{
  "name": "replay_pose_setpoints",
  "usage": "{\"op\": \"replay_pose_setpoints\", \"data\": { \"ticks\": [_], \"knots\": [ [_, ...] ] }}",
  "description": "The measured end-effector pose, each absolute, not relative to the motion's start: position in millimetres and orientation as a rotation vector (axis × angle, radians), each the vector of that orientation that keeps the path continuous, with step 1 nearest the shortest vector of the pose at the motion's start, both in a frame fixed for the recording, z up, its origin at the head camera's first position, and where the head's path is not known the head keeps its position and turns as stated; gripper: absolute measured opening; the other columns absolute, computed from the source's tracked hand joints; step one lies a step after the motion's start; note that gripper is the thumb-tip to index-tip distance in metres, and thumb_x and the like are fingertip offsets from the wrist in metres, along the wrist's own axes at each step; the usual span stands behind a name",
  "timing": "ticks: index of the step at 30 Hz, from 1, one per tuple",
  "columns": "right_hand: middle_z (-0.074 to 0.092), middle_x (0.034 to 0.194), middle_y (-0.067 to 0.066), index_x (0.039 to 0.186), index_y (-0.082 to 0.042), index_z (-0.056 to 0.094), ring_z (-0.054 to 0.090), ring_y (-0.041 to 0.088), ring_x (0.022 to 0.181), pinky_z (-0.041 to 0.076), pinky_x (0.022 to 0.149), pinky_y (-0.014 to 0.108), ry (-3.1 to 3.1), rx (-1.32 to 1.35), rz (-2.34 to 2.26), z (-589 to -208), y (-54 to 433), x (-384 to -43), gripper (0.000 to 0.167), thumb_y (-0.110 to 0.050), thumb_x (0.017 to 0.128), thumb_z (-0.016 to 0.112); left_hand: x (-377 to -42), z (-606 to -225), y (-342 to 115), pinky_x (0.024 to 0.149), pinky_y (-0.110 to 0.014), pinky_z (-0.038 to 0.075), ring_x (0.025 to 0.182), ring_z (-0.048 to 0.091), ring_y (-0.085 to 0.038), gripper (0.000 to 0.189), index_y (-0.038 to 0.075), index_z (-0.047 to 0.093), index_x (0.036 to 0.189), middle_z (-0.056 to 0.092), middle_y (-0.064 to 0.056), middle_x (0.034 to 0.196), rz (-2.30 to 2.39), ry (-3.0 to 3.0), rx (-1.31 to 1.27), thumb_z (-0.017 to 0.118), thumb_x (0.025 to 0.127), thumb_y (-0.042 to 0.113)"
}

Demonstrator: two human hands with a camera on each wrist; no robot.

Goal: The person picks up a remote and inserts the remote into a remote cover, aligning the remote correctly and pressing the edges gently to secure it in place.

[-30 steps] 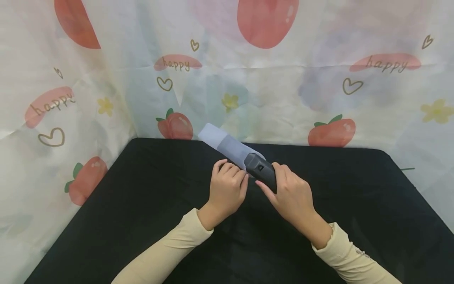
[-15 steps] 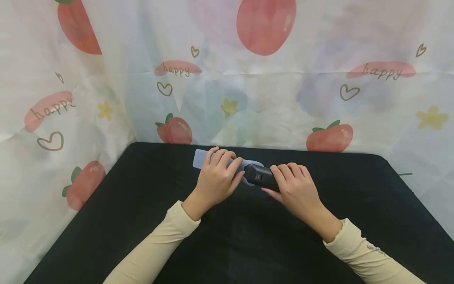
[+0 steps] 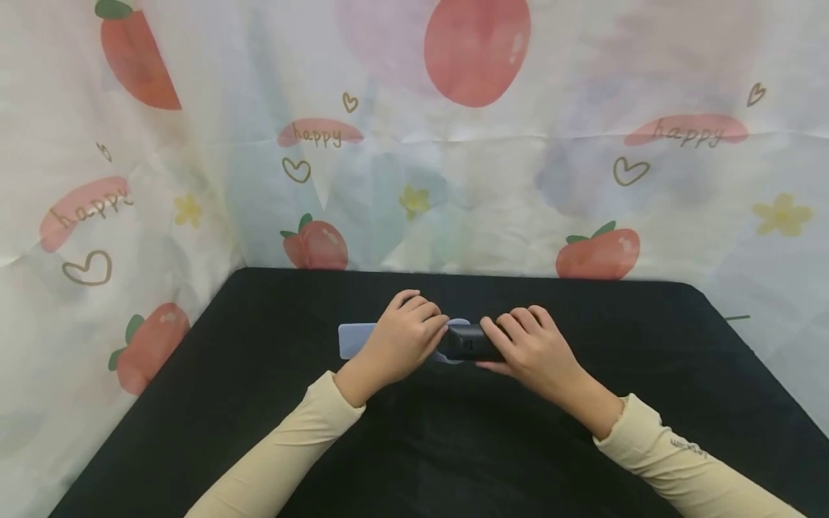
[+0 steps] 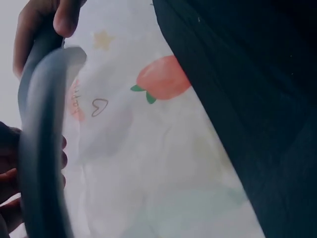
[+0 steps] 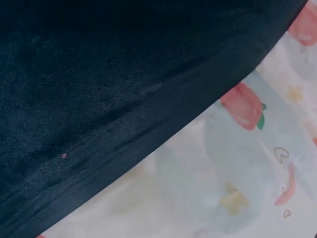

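1. Over the far half of the black table (image 3: 414, 453), the pale blue piece (image 3: 355, 339) with its black handle (image 3: 469, 342) is now running level left to right, no longer slanting far-left.
2. The left hand (image 3: 398, 337) is wrapping curled fingers round the pale blue piece; the right hand (image 3: 536, 349) is gripping the black handle. Both ends are apparently being controlled.
3. Containers: none is showing; whether the pale blue piece is sheathing anything, I cannot tell.

A slim implement (image 3: 471, 344), pale blue leftward, black rightward, sits crosswise in both hands (image 3: 401, 338).
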State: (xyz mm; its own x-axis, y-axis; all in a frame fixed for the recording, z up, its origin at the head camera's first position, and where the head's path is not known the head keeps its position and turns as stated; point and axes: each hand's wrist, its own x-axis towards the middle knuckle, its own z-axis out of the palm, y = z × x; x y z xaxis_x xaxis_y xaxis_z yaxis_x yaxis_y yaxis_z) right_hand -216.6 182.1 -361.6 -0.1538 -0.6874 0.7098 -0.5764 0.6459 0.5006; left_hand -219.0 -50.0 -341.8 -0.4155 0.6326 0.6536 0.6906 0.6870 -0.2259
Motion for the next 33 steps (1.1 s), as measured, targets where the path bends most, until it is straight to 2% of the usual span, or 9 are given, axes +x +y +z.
{"op": "replay_pose_setpoints", "data": {
  "ticks": [2,14,20,23,27,30,33],
  "knots": [
    [0.057,0.080,0.008,0.101,-0.004,0.061,0.054,0.026,0.073,0.045,0.069,0.041,-1.846,1.044,-0.153,-362,183,-217,0.069,-0.051,0.054,0.081,-220,-343,-49,0.097,-0.033,0.044,0.084,0.062,-0.011,0.010,0.014,0.074,0.088,0.068,0.004,0.082,-0.138,-2.148,-1.039,0.066,0.086,0.019],
    [0.056,0.079,0.006,0.101,-0.003,0.060,0.053,0.023,0.074,0.046,0.071,0.039,-1.860,1.128,-0.175,-363,181,-220,0.070,-0.051,0.055,0.083,-225,-350,-43,0.094,-0.031,0.044,0.082,0.062,-0.011,0.012,0.016,0.072,0.084,0.067,0.005,0.082,-0.295,-2.150,-1.104,0.062,0.090,0.019],
    [0.060,0.080,0.007,0.101,-0.005,0.062,0.054,0.025,0.077,0.046,0.075,0.043,-1.933,1.010,-0.263,-353,177,-218,0.070,-0.059,0.060,0.077,-232,-350,-43,0.093,-0.034,0.045,0.086,0.062,-0.012,0.012,0.016,0.073,0.091,0.068,0.005,0.086,-0.291,-2.170,-1.025,0.061,0.091,0.021],
    [0.061,0.080,0.007,0.101,-0.005,0.062,0.055,0.026,0.078,0.046,0.076,0.044,-1.958,0.948,-0.266,-350,175,-219,0.070,-0.060,0.060,0.078,-233,-351,-44,0.094,-0.037,0.044,0.091,0.060,-0.015,0.016,0.017,0.071,0.100,0.067,0.003,0.093,-0.265,-2.158,-0.945,0.062,0.090,0.024],
    [0.061,0.080,0.009,0.098,-0.004,0.062,0.056,0.027,0.077,0.046,0.074,0.045,-1.972,0.849,-0.256,-347,176,-221,0.068,-0.058,0.060,0.079,-231,-356,-45,0.093,-0.039,0.041,0.097,0.054,-0.021,0.026,0.013,0.066,0.105,0.060,-0.003,0.099,-0.271,-2.095,-0.803,0.068,0.085,0.029],
    [0.062,0.079,0.012,0.098,-0.001,0.061,0.055,0.029,0.076,0.044,0.072,0.046,-1.990,0.763,-0.220,-343,177,-221,0.063,-0.055,0.068,0.075,-228,-358,-44,0.084,-0.038,0.041,0.090,0.049,-0.023,0.031,0.011,0.061,0.094,0.056,-0.006,0.093,-0.291,-2.023,-0.694,0.074,0.078,0.034],
    [0.061,0.080,0.015,0.100,0.001,0.061,0.054,0.031,0.074,0.043,0.071,0.046,-2.000,0.703,-0.151,-340,176,-220,0.059,-0.056,0.086,0.056,-226,-357,-41,0.077,-0.037,0.041,0.081,0.047,-0.022,0.032,0.013,0.058,0.081,0.054,-0.004,0.083,-0.280,-1.981,-0.619,0.076,0.075,0.039]
  ]
}}
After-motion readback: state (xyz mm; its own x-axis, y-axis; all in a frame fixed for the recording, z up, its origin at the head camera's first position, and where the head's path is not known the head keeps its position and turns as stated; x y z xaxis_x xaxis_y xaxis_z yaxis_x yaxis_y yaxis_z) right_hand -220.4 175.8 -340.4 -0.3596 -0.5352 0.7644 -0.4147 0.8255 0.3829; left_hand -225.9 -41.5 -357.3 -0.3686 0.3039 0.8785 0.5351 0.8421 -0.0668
